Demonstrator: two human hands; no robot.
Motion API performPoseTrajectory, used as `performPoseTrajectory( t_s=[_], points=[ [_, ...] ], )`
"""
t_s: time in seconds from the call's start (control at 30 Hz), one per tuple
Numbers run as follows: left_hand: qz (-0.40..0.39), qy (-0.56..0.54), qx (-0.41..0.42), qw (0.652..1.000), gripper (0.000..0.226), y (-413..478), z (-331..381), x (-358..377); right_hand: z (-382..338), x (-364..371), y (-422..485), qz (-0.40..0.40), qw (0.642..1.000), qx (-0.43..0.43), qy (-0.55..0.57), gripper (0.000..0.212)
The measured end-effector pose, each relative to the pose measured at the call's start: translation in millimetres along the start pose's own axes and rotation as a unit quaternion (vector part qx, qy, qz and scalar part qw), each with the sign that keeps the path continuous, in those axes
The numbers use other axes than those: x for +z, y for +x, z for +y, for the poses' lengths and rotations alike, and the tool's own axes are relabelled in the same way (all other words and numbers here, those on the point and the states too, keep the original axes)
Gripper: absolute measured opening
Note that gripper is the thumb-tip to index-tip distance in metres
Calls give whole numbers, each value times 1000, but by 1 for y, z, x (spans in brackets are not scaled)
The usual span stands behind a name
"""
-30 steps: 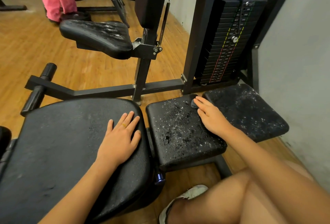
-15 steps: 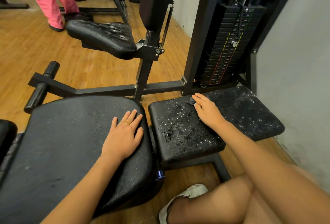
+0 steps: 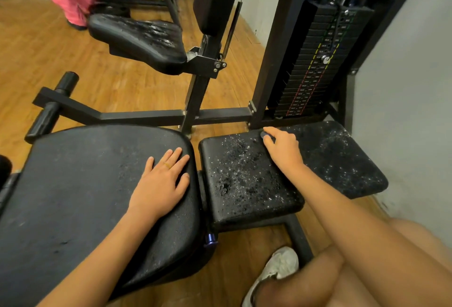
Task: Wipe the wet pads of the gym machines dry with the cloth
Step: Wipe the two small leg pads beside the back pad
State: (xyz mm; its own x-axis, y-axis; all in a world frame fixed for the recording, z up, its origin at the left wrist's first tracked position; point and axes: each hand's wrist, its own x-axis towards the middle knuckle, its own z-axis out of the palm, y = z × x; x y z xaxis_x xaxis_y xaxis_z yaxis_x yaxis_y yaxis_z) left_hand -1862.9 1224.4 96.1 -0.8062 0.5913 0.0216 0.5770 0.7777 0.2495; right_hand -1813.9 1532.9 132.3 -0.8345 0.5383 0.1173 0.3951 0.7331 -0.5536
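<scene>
Resting our left hand (image 3: 161,182) flat, fingers spread, near the right edge of the big pad (image 3: 80,184), we curl our right hand (image 3: 283,150) over the dark cloth (image 3: 265,135) at the far edge of the wet pad (image 3: 239,184). Droplets (image 3: 234,160) cover its open surface nearer us; a wall (image 3: 403,111) stands close on the right.

Wooden floor (image 3: 73,62) under black machine frames (image 3: 146,117), droplet-speckled square pad (image 3: 239,184) bearing right hand (image 3: 283,150) gripping dark cloth (image 3: 265,135), large pad (image 3: 73,184) bearing flat left hand (image 3: 160,184).

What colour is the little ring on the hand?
Gold. The ring on the left hand shows best in the head view.
</scene>
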Motion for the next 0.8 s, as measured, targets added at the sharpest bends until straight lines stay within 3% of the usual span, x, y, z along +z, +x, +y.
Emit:
performPoseTrajectory(
  t_s=[0.23,0.37,0.8],
  points=[
    [5,1,0,1000,73,-4,1,1,15,-16,-51,-27,1000,3,11,33],
    [7,-4,4,1000,56,-4,0,1,26,-17,-78,-20,1000,-23,1,34],
    [3,2,2,1000,54,-5,0,0,11,2,-20,-62,997,-35,-19,38]
  ],
)
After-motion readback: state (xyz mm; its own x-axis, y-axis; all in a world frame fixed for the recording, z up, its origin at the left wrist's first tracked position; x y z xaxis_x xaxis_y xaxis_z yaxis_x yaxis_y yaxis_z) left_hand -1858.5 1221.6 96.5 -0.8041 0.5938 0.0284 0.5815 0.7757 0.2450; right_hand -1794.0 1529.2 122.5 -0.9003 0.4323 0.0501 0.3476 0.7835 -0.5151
